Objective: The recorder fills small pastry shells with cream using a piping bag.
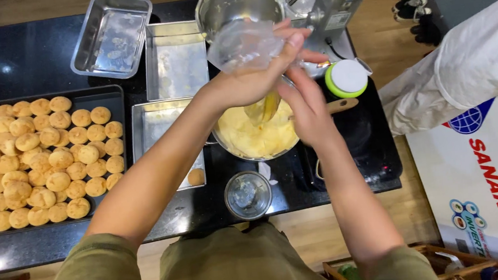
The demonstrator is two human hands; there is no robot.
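Observation:
My left hand (258,75) grips a clear plastic piping bag (244,43) by its gathered upper part, holding it over a metal bowl of pale yellow cream (258,138). The bag's tip end, filled with yellow cream (264,108), hangs just above the bowl. My right hand (307,110) reaches in beside the bag, fingers at its lower part, over the bowl's right side. A black tray (112,95) packed with several golden baked puffs (38,160) lies at the left. One puff (195,177) sits alone in a steel tray (156,121).
A stand mixer with a steel bowl (235,1) stands behind. Two steel pans (111,34) (175,59) lie at the back. A small steel cup (247,195), a green-rimmed white lid (346,77) and a black scale (359,141) sit on the dark counter. A white-sleeved person (467,70) stands right.

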